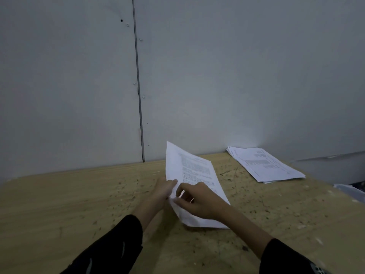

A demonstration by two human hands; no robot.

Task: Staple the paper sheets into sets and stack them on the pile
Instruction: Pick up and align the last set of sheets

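Note:
A set of white printed paper sheets point(194, 171) is held tilted up off the wooden table point(79, 198), its far corner raised toward the wall. My left hand point(165, 187) grips the sheets at their left edge. My right hand point(199, 200) lies over the near part of the sheets, with thumb and fingers pinching them close to the left hand. A pile of printed sheets point(264, 165) lies flat at the back right of the table. I see no stapler.
A grey panelled wall point(197, 76) rises right behind the table, with a vertical seam. The tabletop is speckled with dark marks. Some pale material point(349, 191) lies past the table's right edge.

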